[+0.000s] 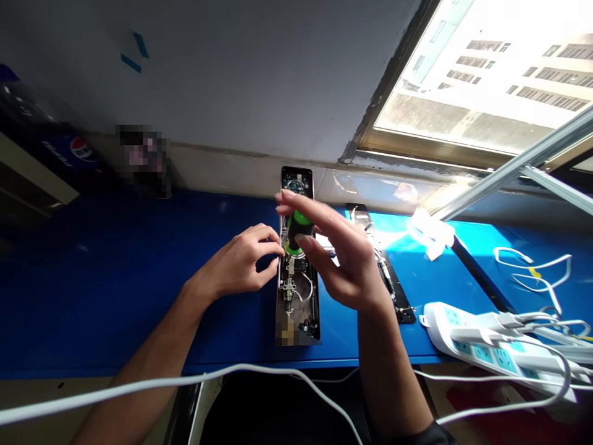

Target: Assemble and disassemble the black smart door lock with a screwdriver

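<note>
An opened long, narrow black housing [317,309], which looks like part of an electronic door lock, lies lengthwise before me on the blue table. Inside are a circuit board [296,183], a metal mechanism [290,287] and a white wire [306,293]. My right hand [343,253] is closed around a green and black screwdriver [299,232], held upright over the housing's middle. Its tip is hidden. My left hand [248,259] grips the housing's left edge with thumb and bent fingers beside the screwdriver.
To the right lies a black panel [393,290] with wires, partly behind my right arm. Beyond it are a lit lamp [430,232] and a white power strip [482,346] with several plugs. A white cable [241,368] crosses in front of me. A wall and window stand behind.
</note>
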{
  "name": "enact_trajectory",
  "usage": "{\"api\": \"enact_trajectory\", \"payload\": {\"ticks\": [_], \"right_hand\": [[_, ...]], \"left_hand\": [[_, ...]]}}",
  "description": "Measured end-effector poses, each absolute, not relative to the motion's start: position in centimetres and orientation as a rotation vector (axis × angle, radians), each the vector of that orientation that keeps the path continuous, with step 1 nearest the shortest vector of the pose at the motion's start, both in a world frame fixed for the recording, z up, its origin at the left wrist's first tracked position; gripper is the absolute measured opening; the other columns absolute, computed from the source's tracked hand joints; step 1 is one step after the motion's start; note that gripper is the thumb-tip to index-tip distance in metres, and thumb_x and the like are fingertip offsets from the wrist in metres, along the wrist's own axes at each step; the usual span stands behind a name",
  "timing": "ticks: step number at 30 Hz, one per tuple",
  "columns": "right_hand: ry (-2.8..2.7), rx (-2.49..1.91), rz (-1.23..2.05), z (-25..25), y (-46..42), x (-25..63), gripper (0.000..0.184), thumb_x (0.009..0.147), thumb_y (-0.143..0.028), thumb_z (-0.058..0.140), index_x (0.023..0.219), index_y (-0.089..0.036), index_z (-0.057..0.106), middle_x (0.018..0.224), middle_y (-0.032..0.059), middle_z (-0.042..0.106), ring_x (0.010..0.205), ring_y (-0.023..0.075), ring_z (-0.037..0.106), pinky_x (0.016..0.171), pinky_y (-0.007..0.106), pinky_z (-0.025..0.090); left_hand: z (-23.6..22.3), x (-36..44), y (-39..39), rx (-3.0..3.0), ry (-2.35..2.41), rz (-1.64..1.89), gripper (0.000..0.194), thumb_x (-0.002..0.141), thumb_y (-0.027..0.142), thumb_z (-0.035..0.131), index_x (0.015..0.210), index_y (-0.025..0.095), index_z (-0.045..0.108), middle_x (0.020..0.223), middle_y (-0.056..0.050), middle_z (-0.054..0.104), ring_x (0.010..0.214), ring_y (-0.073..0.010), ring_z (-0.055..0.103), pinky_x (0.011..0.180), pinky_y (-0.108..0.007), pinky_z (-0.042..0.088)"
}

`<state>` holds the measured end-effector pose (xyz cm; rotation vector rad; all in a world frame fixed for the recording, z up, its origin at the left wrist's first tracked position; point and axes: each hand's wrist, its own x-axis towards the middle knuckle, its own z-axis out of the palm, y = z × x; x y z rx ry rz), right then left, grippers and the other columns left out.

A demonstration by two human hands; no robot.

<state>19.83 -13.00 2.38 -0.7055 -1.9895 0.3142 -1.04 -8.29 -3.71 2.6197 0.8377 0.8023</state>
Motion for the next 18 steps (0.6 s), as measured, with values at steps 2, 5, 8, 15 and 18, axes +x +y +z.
{"api": "enact_trajectory", "payload": {"ticks": [2,5,8,15,18], "right_hand": [[-1.977,-0.678,0.291,2.4,-13.0,19.7,0.043,0.104,-0.02,0.057,0.145,-0.029,0.061,0.127,0.0067,0.072,0.109,0.0189,0.071,0.095,0.037,0.063],[-1.875,-0.768,0.093,2.2,-13.0,19.4,0.026,0.095,-0.027,0.075,0.121,-0.029,0.075,0.093,0.0024,0.067,0.079,0.0148,0.065,0.072,0.031,0.063],[-1.881,-0.825,0.088,2.1,-13.1,19.2,0.031,0.093,-0.028,0.077,0.124,-0.029,0.073,0.1,0.0045,0.067,0.087,0.0172,0.066,0.076,0.034,0.065],[-2.007,-0.76,0.235,1.5,-13.1,20.1,0.054,0.098,-0.012,0.063,0.148,-0.031,0.056,0.137,0.0033,0.071,0.11,0.0185,0.073,0.101,0.037,0.063],[-1.996,-0.807,0.133,1.1,-12.7,20.1,0.043,0.099,-0.023,0.069,0.141,-0.032,0.063,0.123,0.0031,0.074,0.091,0.0155,0.072,0.083,0.032,0.065]], "left_hand": [[-3.8,-1.0,-8.3,2.625,0.839,0.806,0.016,0.095,0.019,0.06,0.102,0.018,0.074,0.115,-0.009,0.069,0.104,-0.0243,0.067,0.095,-0.039,0.058],[-3.8,-1.0,-8.3,2.599,0.842,0.801,0.013,0.092,0.017,0.063,0.099,0.019,0.073,0.115,-0.007,0.068,0.103,-0.0234,0.067,0.092,-0.037,0.058],[-3.7,-0.9,-8.4,2.571,0.834,0.796,0.01,0.091,0.016,0.064,0.098,0.018,0.071,0.111,-0.006,0.068,0.103,-0.0231,0.066,0.092,-0.036,0.058],[-4.1,-0.7,-8.2,2.613,0.805,0.888,0.01,0.092,0.015,0.061,0.097,0.018,0.07,0.111,-0.008,0.067,0.105,-0.0239,0.066,0.093,-0.038,0.058],[-4.5,-0.5,-8.1,2.582,0.794,0.933,0.009,0.092,0.015,0.063,0.096,0.017,0.07,0.108,-0.007,0.068,0.103,-0.0231,0.068,0.09,-0.037,0.059]]}}
